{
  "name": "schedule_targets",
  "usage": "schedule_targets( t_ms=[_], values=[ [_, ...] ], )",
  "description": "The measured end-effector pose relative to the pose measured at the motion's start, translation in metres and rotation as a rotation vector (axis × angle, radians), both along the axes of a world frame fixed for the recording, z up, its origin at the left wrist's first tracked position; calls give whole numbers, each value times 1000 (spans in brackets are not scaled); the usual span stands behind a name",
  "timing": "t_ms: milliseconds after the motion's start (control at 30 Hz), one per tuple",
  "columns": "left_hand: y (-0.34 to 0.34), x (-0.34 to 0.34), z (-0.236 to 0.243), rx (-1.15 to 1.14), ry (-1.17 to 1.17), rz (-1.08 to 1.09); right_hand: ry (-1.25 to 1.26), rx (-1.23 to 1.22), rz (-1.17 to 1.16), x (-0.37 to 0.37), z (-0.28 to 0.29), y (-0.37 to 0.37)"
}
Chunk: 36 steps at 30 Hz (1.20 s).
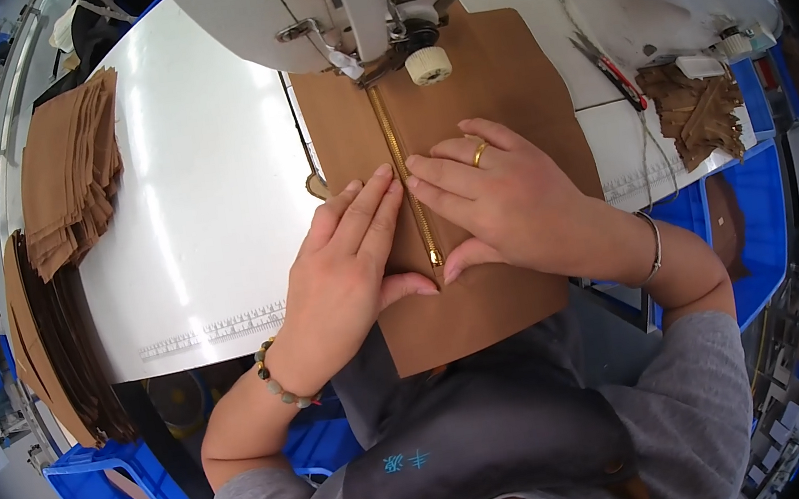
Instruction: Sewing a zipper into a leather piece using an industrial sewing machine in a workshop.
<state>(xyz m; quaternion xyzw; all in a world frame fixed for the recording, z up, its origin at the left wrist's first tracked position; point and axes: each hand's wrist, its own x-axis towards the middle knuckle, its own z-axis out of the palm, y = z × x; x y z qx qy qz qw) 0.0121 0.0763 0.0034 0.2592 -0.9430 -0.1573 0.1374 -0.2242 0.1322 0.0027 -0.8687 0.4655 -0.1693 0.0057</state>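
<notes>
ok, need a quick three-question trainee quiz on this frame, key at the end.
1. True or false: the bare left hand and bare right hand lie on opposite sides of the long gold-toothed zipper on the flat brown panel.
2. Which hand wears the plain gold-coloured ring? A) left B) right
3. Fill in: the red-handled, pointed metal scissors lie to the ____ of the panel in the picture.

Key: 1. true; 2. B; 3. right
</notes>
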Motion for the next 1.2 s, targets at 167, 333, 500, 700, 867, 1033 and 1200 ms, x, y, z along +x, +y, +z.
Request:
schedule_targets(
  t_ms=[167, 333, 500, 700, 867, 1033, 1200],
  values=[
    [3, -5, 6, 13, -65, -2, -26, -10, -1, -3, -1, 1],
    [1, -8, 9, -31, -79, -16, 3, 9, 8, -7, -2, 2],
    [-4, -11, 10, -70, -82, -28, 4, -17, 13, -7, -2, -1],
    [-26, -15, 8, -131, -83, -22, 9, -34, -4, -12, -7, -19],
    [-45, -20, 8, -166, -71, -13, 18, -64, -13, -15, -11, -36],
    [-61, -24, 8, -168, -51, -5, 24, -131, -17, -18, -15, -53],
    [-76, -28, 6, -150, -30, 13, 1, -136, -50, -19, -20, -65]
  ],
)
